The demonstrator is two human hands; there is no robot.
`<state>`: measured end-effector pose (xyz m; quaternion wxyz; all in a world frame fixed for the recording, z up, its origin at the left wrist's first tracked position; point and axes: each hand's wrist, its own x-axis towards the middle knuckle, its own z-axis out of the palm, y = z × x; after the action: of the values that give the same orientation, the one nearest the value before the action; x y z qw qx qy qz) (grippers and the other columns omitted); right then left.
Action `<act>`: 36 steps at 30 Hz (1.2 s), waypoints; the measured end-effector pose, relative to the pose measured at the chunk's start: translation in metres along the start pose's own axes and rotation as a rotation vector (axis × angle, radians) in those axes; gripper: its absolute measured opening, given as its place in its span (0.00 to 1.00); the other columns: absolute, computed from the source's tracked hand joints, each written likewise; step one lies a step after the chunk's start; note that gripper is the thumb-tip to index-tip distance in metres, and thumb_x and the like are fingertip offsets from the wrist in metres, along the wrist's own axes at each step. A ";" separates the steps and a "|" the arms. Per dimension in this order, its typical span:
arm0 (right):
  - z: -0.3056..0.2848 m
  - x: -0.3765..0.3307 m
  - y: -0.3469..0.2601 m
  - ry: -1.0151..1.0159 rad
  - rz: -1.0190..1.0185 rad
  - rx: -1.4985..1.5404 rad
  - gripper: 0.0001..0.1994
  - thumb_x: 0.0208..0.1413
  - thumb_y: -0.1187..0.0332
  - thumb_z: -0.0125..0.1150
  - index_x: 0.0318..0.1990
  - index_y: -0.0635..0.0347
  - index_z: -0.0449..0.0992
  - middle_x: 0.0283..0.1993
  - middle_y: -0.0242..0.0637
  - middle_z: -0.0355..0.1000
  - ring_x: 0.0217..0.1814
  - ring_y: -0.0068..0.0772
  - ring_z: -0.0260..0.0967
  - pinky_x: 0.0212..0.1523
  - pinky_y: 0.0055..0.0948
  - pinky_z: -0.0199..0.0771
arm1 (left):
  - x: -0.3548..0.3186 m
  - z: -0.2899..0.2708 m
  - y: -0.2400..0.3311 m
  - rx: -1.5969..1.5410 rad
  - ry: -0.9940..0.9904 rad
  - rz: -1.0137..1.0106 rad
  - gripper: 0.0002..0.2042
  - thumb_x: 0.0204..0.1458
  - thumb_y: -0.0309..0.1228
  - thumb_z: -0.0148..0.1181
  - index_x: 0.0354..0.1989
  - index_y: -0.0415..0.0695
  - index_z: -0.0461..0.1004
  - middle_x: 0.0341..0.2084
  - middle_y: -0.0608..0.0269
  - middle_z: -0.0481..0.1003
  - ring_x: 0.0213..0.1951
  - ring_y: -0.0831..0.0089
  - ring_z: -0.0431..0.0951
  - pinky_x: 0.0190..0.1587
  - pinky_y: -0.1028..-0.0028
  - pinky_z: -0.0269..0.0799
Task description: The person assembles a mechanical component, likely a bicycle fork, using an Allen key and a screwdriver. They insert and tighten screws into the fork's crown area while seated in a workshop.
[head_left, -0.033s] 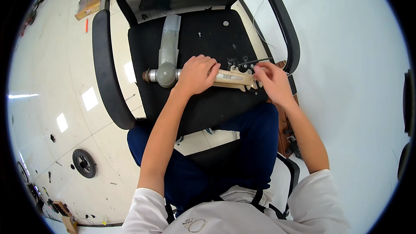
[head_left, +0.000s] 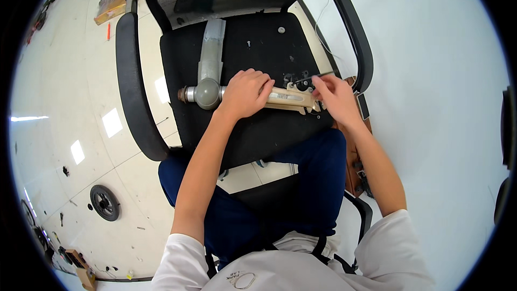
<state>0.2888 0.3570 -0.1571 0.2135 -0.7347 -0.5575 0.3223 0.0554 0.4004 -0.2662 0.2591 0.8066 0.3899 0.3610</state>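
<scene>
Shows a black chair seat (head_left: pixel 253 137) beneath a bent metal tube (head_left: pixel 288 97). Curls the left hand (head_left: pixel 245 93) around the tube's middle; narrows the right hand (head_left: pixel 337 97) near its right end, beside a thin black rod (head_left: pixel 308 78); cannot tell if gripping it. Looks partway done: leaves small fittings (head_left: pixel 303 84) at that end, with a metal disc (head_left: pixel 281 30) and screw (head_left: pixel 249 44) loose beyond the tube.

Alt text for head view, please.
The left hand grips a beige tubular part on a black chair seat; the right hand is at its right end, beside a thin dark rod. A black wheel lies on the tiled floor, lower left.
</scene>
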 end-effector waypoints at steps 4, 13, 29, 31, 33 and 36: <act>0.022 0.045 -0.022 -0.007 -0.077 -0.165 0.15 0.59 0.59 0.61 0.40 0.64 0.81 0.29 0.39 0.77 0.29 0.31 0.73 0.34 0.31 0.73 | 0.004 -0.002 0.001 0.004 -0.007 0.020 0.10 0.58 0.32 0.55 0.29 0.40 0.77 0.26 0.58 0.76 0.33 0.59 0.74 0.39 0.63 0.68; 0.038 -0.030 -0.054 -0.228 -0.790 -0.518 0.07 0.47 0.70 0.61 0.35 0.60 0.79 0.33 0.40 0.66 0.39 0.45 0.71 0.41 0.41 0.73 | -0.002 -0.004 -0.014 -0.011 0.004 0.058 0.10 0.58 0.32 0.54 0.30 0.40 0.77 0.26 0.57 0.75 0.33 0.58 0.74 0.39 0.63 0.68; 0.034 0.007 -0.049 0.061 -0.869 -0.683 0.07 0.55 0.69 0.63 0.38 0.61 0.76 0.40 0.40 0.73 0.41 0.43 0.72 0.45 0.37 0.69 | -0.013 -0.004 -0.021 0.005 0.031 -0.003 0.11 0.58 0.34 0.55 0.27 0.41 0.77 0.25 0.59 0.76 0.32 0.60 0.75 0.38 0.63 0.69; 0.041 0.017 -0.031 -0.149 -0.729 -0.751 0.05 0.57 0.70 0.61 0.38 0.62 0.76 0.37 0.44 0.74 0.41 0.47 0.74 0.43 0.39 0.72 | -0.011 -0.002 -0.019 -0.013 0.037 0.008 0.11 0.58 0.34 0.55 0.27 0.41 0.77 0.25 0.59 0.76 0.32 0.60 0.75 0.38 0.63 0.68; 0.037 0.024 -0.029 -0.204 -0.632 -0.580 0.05 0.59 0.70 0.60 0.38 0.63 0.75 0.35 0.46 0.75 0.39 0.48 0.75 0.42 0.39 0.73 | -0.011 -0.002 -0.018 -0.018 0.045 0.021 0.11 0.58 0.34 0.56 0.27 0.42 0.77 0.25 0.60 0.76 0.32 0.60 0.75 0.38 0.63 0.68; 0.031 0.026 -0.034 -0.212 -0.595 -0.468 0.06 0.60 0.71 0.60 0.38 0.66 0.74 0.33 0.49 0.75 0.34 0.53 0.74 0.37 0.41 0.74 | -0.004 -0.001 -0.018 0.008 0.031 0.020 0.11 0.58 0.34 0.56 0.28 0.42 0.78 0.25 0.60 0.76 0.32 0.61 0.75 0.39 0.64 0.68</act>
<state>0.2480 0.3906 -0.1621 0.0656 -0.5325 -0.8235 0.1843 0.0447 0.4073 -0.2793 0.2460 0.8058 0.3871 0.3746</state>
